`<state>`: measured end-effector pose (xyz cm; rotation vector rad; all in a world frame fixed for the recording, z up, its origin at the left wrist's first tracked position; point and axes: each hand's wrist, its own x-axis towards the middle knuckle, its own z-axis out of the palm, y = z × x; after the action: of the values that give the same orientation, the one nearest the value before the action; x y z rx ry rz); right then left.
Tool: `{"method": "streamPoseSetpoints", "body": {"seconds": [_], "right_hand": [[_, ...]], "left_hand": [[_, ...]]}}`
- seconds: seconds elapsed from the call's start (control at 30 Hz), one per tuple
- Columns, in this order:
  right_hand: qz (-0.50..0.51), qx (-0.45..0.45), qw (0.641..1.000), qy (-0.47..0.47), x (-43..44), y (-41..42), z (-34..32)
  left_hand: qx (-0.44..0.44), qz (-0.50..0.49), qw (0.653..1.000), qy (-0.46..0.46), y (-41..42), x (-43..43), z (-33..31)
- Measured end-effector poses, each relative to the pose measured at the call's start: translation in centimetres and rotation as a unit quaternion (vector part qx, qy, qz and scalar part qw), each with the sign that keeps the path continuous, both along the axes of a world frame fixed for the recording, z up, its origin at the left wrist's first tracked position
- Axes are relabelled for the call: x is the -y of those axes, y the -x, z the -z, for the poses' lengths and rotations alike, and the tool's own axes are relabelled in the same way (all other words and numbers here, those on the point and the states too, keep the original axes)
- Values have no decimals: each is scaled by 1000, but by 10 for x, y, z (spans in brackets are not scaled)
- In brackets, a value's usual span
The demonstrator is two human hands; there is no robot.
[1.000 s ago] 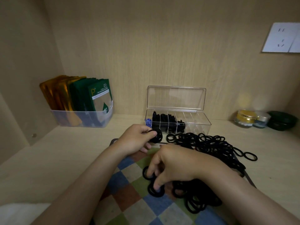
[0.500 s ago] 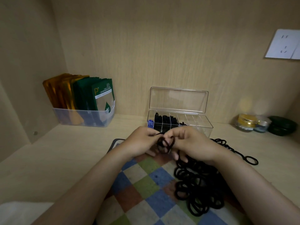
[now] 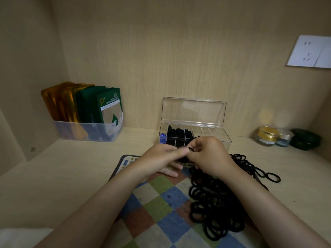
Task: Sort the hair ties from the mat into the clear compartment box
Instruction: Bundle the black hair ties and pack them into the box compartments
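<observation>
Both hands meet just near the clear compartment box (image 3: 195, 135): left hand (image 3: 159, 161) and right hand (image 3: 209, 154) have fingers pinched together on black hair ties (image 3: 191, 149), likely bunching them for one compartment. The pile (image 3: 216, 203) waits on the mat (image 3: 161, 203).
</observation>
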<state>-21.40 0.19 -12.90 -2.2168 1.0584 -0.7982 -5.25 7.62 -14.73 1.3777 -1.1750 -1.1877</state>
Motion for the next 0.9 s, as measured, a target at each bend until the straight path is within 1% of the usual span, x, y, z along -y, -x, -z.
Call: {"method": "streamPoseSetpoints", "body": {"seconds": [0.07, 0.13, 0.27, 0.33, 0.4, 0.47, 0.6, 0.77, 0.83, 0.9], "right_hand": [[-6, -8, 1000, 19, 3, -1, 2], [-12, 10, 1000, -5, 6, -2, 3], [-44, 74, 992, -96, 7, 5, -2], [-71, 97, 978, -172, 6, 11, -5], [-101, 93, 962, -236, 4, 15, -7], [-121, 89, 955, -258, 4, 19, -7], [-100, 130, 941, -294, 8, 24, -9], [-106, 165, 910, -364, 14, 35, -16], [-101, 182, 898, -387, 19, 39, -19], [-79, 200, 894, -394, 26, 40, -22]], "left_hand": [[33, -11, 999, 26, 2, 0, 3], [19, -33, 999, 37, 2, 1, 4], [17, -20, 999, 36, 1, 0, 2], [17, -1, 999, 38, 1, -2, 0], [20, 13, 999, 39, 2, -3, -1], [20, 3, 999, 40, 4, -3, -3], [-11, -63, 997, 39, 12, 0, -7], [-28, -55, 997, 51, 17, 14, -15], [-10, -42, 998, 50, 19, 23, -22], [26, -26, 998, 48, 21, 33, -31]]}}
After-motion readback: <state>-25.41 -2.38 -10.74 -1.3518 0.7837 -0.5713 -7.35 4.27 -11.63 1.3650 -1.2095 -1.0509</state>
